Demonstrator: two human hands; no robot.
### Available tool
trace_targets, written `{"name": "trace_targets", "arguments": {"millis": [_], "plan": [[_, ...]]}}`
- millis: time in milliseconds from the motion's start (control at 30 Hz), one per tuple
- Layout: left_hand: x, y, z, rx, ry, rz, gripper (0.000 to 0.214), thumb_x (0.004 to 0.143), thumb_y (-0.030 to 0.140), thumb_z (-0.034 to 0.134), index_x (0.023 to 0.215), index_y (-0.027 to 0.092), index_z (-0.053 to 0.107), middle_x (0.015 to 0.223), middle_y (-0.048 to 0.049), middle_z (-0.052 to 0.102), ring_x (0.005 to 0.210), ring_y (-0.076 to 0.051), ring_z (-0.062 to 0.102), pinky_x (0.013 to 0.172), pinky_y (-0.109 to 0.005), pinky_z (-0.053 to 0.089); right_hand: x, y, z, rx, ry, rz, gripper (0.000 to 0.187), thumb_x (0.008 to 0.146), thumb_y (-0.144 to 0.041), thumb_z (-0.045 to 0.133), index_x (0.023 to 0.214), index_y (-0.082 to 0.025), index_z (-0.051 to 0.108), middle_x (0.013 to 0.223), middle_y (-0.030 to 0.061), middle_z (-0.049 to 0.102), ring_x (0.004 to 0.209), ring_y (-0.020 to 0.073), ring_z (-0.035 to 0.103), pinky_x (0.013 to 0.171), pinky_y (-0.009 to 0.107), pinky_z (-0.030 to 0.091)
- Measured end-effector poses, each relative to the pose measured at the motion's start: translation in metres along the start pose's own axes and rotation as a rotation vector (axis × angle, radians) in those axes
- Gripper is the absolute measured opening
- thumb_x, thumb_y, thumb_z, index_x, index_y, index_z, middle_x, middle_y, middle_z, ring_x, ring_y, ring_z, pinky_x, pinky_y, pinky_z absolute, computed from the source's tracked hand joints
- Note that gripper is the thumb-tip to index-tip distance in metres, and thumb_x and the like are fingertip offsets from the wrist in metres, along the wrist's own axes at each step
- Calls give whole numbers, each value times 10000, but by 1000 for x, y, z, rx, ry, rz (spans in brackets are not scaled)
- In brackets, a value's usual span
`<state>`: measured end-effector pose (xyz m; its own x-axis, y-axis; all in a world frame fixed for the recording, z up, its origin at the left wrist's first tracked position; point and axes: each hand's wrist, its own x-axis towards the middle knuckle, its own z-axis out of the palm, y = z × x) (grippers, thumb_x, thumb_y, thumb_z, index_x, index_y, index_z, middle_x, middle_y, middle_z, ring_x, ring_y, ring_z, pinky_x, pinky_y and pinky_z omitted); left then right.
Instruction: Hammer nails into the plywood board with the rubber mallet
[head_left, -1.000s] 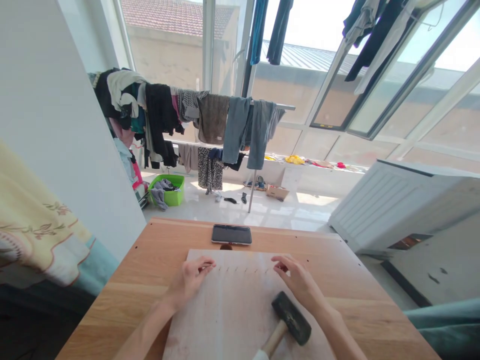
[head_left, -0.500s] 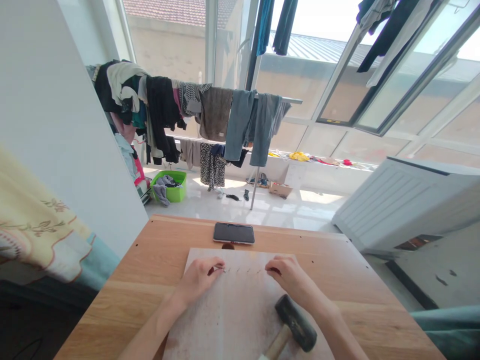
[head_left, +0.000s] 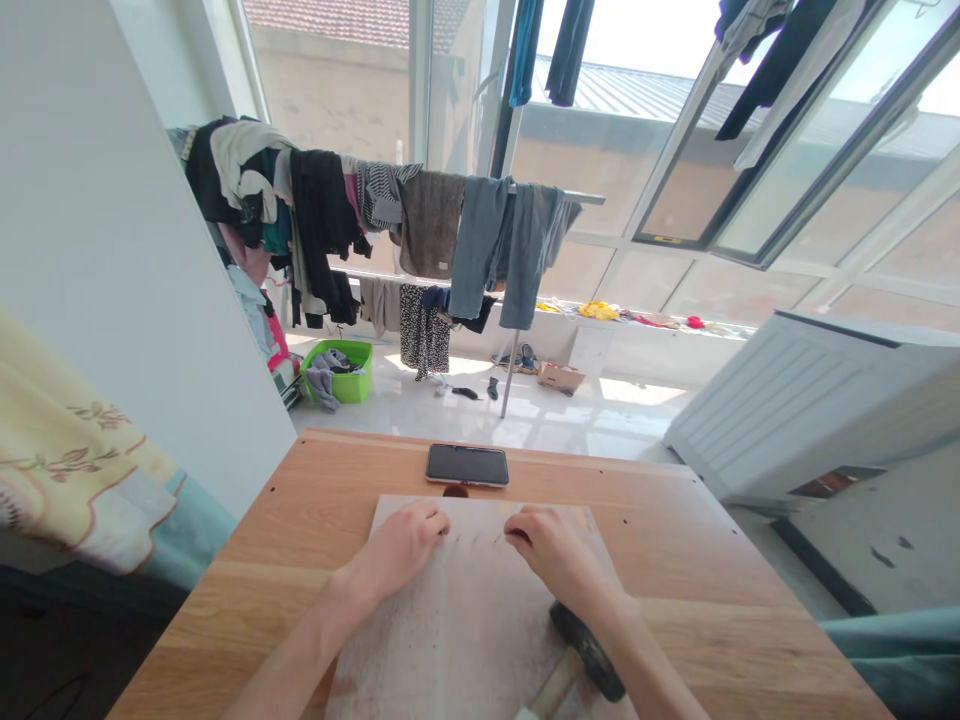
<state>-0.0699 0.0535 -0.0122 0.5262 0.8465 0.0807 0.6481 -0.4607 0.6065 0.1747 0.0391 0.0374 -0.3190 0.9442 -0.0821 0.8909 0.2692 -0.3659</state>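
A pale, whitish wooden board (head_left: 450, 620) lies on the table in front of me. Several thin nails (head_left: 478, 538) stand in a short row across its upper part. My left hand (head_left: 411, 540) is at the left end of the row, thumb and finger pinched together; whatever they hold is hidden. At the right end, the fingertips of my right hand (head_left: 546, 548) are closed just beside the nails, and what is between them cannot be made out. A hammer with a black head (head_left: 585, 648) and a wooden handle (head_left: 556, 685) rests on the board, partly under my right forearm.
A phone (head_left: 466, 465) lies beyond the board on the wooden table (head_left: 247, 570), with a small dark round thing (head_left: 455, 492) by it. Behind the table are a laundry rack (head_left: 585, 199), a green basket (head_left: 352, 388) and a white cabinet-like unit (head_left: 795, 400).
My right hand has moved left along the row of nails, and its forearm now covers part of the hammer head. My left hand stays at the left end, its fingers turned slightly more downward.
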Motion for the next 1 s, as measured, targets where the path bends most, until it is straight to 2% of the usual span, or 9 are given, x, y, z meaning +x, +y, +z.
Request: {"name": "trace_targets", "arguments": {"millis": [167, 333, 500, 633, 800, 900, 1000], "plan": [[-2, 2, 4, -57, 72, -2, 272, 951, 129, 423, 951, 208, 683, 960, -66, 660, 862, -201, 636, 793, -277, 453, 11, -4, 16, 25, -17, -3, 244, 880, -127, 570, 778, -184, 784, 811, 67, 755, 768, 182, 672, 665, 234, 403], [-1, 8, 14, -191, 146, 18, 206, 936, 173, 498, 917, 208, 699, 940, -51, 674, 894, -195, 641, 820, -270, 463, 13, -3, 24, 15, -8, -5, 272, 889, -101, 534, 803, -172, 781, 849, 80, 747, 778, 177, 667, 662, 233, 394], [8, 13, 18, -259, 141, 1, 210, 892, 142, 518, 909, 206, 717, 944, -54, 694, 881, -196, 641, 831, -271, 470, 6, -11, 15, 8, 16, 3, 314, 916, -91, 492, 807, -173, 775, 838, 73, 725, 767, 171, 663, 667, 235, 395], [10, 8, 21, -265, 95, 8, 243, 863, 109, 509, 928, 201, 725, 942, -51, 686, 836, -176, 634, 799, -255, 470, 5, -17, 8, 36, 45, -16, 302, 951, -129, 492, 864, -187, 775, 871, 60, 723, 790, 167, 663, 697, 234, 408], [11, 5, 30, -260, 63, 57, 254, 847, 105, 508, 916, 200, 733, 892, -45, 676, 802, -173, 626, 753, -255, 474, 14, -23, 22, 76, 9, -60, 257, 910, -123, 577, 757, -181, 775, 800, 64, 729, 761, 169, 667, 667, 227, 404], [10, 8, 25, -249, 114, 42, 249, 906, 159, 493, 873, 204, 736, 885, -56, 693, 845, -191, 641, 780, -274, 473, 17, -25, 27, 103, 17, -63, 261, 901, -110, 576, 732, -173, 766, 774, 63, 716, 720, 164, 653, 639, 229, 395], [5, 8, 11, -250, 216, -16, 196, 924, 229, 536, 901, 215, 730, 893, -53, 711, 852, -200, 646, 798, -288, 475, 14, -25, 22, 149, 55, -71, 287, 915, -98, 537, 756, -168, 766, 803, 67, 707, 733, 165, 641, 675, 239, 413]]}}
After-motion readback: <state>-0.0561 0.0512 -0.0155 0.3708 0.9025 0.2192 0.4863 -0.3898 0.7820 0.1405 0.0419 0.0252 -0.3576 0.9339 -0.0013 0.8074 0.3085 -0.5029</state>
